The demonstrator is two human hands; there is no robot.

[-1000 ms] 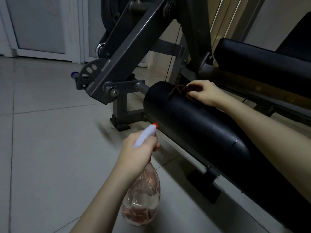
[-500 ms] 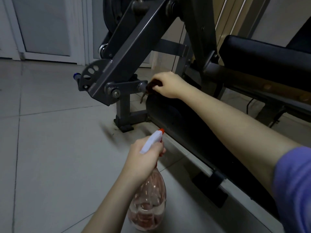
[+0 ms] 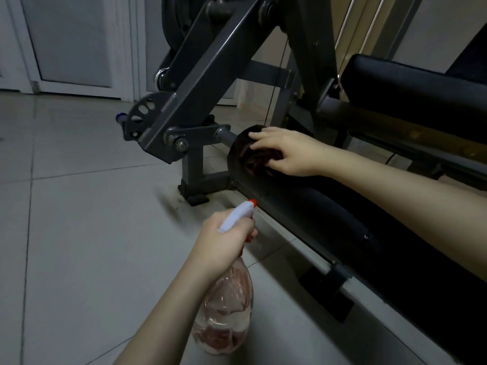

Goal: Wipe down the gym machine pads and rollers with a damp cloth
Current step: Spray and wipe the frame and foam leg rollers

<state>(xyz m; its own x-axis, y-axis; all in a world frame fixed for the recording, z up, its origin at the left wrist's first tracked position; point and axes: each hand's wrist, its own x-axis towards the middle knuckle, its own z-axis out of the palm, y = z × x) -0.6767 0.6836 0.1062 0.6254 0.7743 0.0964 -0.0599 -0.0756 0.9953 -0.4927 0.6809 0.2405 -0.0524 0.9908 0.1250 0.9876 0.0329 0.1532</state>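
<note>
A long black foam roller of the gym machine runs from the middle toward the lower right. My right hand holds a dark reddish cloth bunched against the roller's left end face. My left hand grips the white trigger head of a clear spray bottle, its orange nozzle pointing up toward the roller. A black seat pad lies at the upper right, behind the roller.
The grey steel arm and pivot of the machine stand left of the roller, with a floor foot below. Pale floor tiles spread to the left. White doors close the far wall.
My right hand slid the cloth from the top of the roller to its left end, then onto the end face. The spray bottle in my left hand stayed nearly still.
</note>
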